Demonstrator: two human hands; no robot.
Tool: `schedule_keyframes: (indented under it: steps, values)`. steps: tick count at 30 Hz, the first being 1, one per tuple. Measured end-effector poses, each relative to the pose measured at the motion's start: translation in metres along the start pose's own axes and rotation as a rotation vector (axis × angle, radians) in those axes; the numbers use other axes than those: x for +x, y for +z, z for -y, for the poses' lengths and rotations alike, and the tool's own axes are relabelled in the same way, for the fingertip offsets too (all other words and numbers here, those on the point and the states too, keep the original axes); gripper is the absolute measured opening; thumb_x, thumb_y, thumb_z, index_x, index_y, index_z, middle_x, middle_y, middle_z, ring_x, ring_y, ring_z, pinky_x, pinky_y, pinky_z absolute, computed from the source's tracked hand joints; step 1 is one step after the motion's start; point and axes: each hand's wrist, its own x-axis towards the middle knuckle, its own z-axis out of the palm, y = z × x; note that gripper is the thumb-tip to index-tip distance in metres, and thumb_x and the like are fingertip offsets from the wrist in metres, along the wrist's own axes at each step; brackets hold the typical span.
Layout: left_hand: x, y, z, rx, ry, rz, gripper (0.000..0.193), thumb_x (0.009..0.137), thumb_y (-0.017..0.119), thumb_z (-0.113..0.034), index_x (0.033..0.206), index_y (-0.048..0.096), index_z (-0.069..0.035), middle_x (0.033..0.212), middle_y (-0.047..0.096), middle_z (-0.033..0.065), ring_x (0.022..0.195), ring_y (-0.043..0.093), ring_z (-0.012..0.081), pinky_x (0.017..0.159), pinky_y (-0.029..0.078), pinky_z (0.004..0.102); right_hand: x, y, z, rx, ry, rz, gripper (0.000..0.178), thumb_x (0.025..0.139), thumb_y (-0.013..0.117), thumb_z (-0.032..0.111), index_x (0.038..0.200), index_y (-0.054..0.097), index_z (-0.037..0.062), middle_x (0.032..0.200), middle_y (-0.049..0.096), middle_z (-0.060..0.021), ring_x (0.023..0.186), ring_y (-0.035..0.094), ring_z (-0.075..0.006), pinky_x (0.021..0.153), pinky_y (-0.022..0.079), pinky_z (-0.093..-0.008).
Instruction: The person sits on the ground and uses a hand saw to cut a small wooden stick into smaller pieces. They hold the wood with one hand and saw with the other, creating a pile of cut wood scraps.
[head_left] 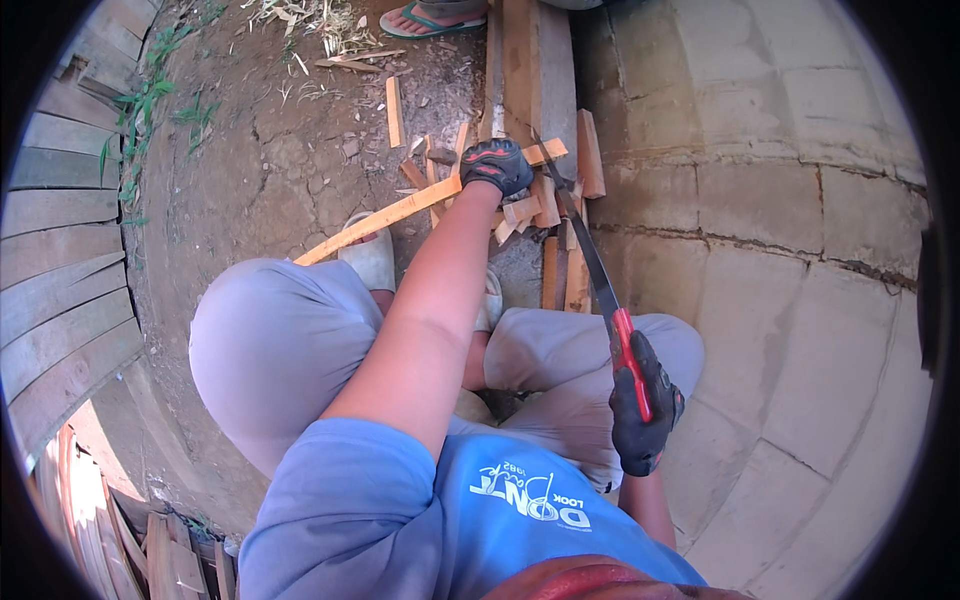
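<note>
In the head view, the blue shirt (450, 540) of the person is closest. The gray pants (285, 345) come next, with the knees bent and spread apart. By the knee on the right, the right hand (645, 405), in a black glove, is closed around the red handle (632, 365) of a saw (590, 250). The saw's long, dark blade slants up and away to the left.

A bit farther off, a pale shoe (370, 262) peeks out by the other knee. The left arm reaches forward between the knees. The left hand (497, 167), also gloved, is curled shut over a thin yellow stick (390, 220) and holds it. The stick's long part slopes down to the left, and a short end pokes out to the right of the hand. The saw crosses that short end near its tip; I cannot tell if they touch. Short wood pieces (591, 160) lie in a messy heap around the hand.

Past the hand is a thick wooden beam (522, 70). Farthest away are curly wood shavings (310, 25) on the dirt and another person's foot in a sandal with green straps (430, 27).
</note>
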Motion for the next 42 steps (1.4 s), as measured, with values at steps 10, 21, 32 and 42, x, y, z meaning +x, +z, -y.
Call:
schedule_keyframes:
  steps: [10,21,32,42]
  values:
    - [-0.004,0.003,-0.006,0.01,0.007,-0.014,0.05,0.089,0.07,-0.046,0.116,0.079,-0.006,0.122,0.077,0.0219,0.114,0.075,0.0381,0.098,0.058,0.0515,0.206,0.137,-0.003,0.02,-0.313,-0.162,0.04,0.104,0.066,0.021,0.142,0.069,0.0091,0.133,0.073,-0.0201,0.12,0.073,-0.0364,0.098,0.057,-0.0423]
    - [0.002,-0.001,0.0,0.01,-0.009,-0.008,0.045,0.088,0.066,-0.039,0.117,0.08,-0.007,0.122,0.076,0.0232,0.114,0.074,0.0415,0.098,0.058,0.0511,0.037,0.018,-0.001,0.122,0.235,0.059,0.043,0.104,0.067,0.017,0.145,0.066,0.0055,0.123,0.077,-0.0172,0.1,0.076,-0.0239,0.085,0.058,-0.0381]
    - [-0.008,0.005,-0.001,0.013,0.013,-0.032,0.043,0.089,0.065,-0.037,0.117,0.078,-0.006,0.12,0.077,0.0218,0.111,0.075,0.04,0.093,0.06,0.0522,0.124,0.066,-0.005,-0.064,-0.228,-0.039,0.043,0.104,0.065,0.02,0.146,0.065,0.0114,0.128,0.075,-0.0188,0.114,0.074,-0.037,0.094,0.057,-0.0447]
    - [-0.001,0.004,-0.002,0.017,0.032,-0.023,0.044,0.087,0.067,-0.039,0.114,0.08,-0.008,0.119,0.077,0.0232,0.112,0.075,0.0405,0.095,0.059,0.052,0.16,0.103,-0.039,0.145,-0.258,-0.171,0.045,0.105,0.065,0.025,0.147,0.065,0.0088,0.12,0.078,-0.0177,0.103,0.076,-0.03,0.088,0.057,-0.0419]
